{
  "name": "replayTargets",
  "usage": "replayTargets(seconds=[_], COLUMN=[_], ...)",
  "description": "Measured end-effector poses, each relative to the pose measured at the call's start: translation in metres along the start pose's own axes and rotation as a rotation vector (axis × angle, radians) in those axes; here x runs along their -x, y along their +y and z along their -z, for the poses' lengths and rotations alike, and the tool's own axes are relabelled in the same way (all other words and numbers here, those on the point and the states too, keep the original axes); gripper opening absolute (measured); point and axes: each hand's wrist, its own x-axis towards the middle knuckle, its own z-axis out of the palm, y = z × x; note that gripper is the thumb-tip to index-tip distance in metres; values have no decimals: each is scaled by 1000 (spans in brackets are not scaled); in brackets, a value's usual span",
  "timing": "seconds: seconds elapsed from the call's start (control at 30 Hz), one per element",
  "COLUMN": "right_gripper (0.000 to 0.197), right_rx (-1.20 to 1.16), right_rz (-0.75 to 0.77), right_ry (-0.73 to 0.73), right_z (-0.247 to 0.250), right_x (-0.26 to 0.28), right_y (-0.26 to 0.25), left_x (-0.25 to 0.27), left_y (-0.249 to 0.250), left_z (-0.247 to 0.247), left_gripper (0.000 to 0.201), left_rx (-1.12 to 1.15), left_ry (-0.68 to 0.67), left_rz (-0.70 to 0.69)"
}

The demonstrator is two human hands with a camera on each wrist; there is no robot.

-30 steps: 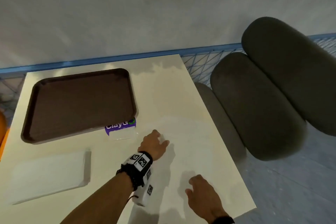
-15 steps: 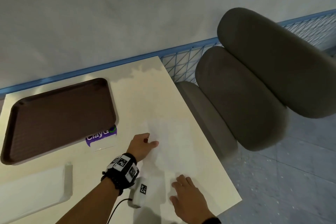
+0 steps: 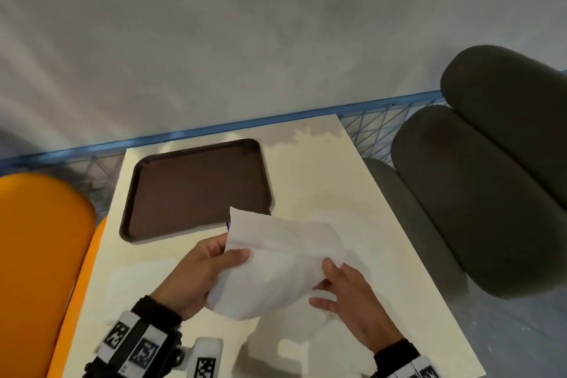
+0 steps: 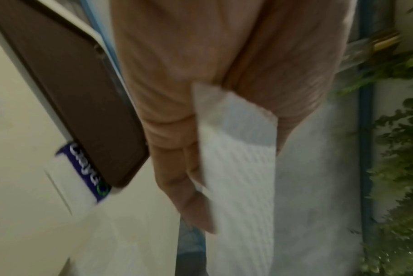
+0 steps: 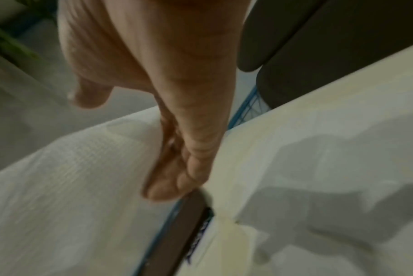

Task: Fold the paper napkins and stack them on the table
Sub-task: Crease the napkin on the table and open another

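A white paper napkin hangs loosely in the air above the cream table, in front of the tray's near edge. My left hand pinches its left edge between thumb and fingers; the left wrist view shows the embossed napkin clamped there. My right hand is at the napkin's right edge. Its fingers lie straight along the napkin, and the thumb stands apart above it. Another white sheet lies flat on the table below.
A brown tray sits at the table's far left. A napkin pack with a purple label lies at its near edge. A pale folded napkin lies left of my left hand. An orange seat stands left, grey cushions right.
Both hands were pressing flat on a sheet on the table. Now the left hand has lifted a napkin into the air and the right hand has come up to its right edge.
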Motion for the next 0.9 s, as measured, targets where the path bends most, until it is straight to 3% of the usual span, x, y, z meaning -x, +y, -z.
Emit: replayTargets(seconds=[0.17,0.3,0.37,0.43,0.5,0.57,0.67,0.77,0.8,0.9], right_gripper=[35,39,42,32,19,20,21,50,51,31], right_rx=[162,258,272,277,265,268,330,380,369,267], right_rz=[182,239,268,302,334,372,480,617,649,591], right_ry=[-65,-147,-162,-175,-161,-159,-195,-264,-303,-398], right_z=[-56,-73,-80,-84,-87,-87,-85,-78,-76,-70], right_x=[7,11,14,17,22,26,32,36,35,30], right_y=[-35,-56,-63,-67,-71,-73,-74,-73,-71,-64], left_x=[46,64,69,73,75,76,77,76,76,76], left_y=[10,15,16,18,19,18,15,16,16,22], left_z=[50,70,74,75,78,83,91,93,94,94], left_gripper=[67,26,30,34,33,30,55,29,28,50], left_rx=[-66,-161,-227,-268,-230,-172,-136,-46,22,196], left_ry=[100,168,161,163,164,146,141,153,137,128], left_rz=[-134,-259,-308,-335,-348,-355,-371,-411,-417,-418])
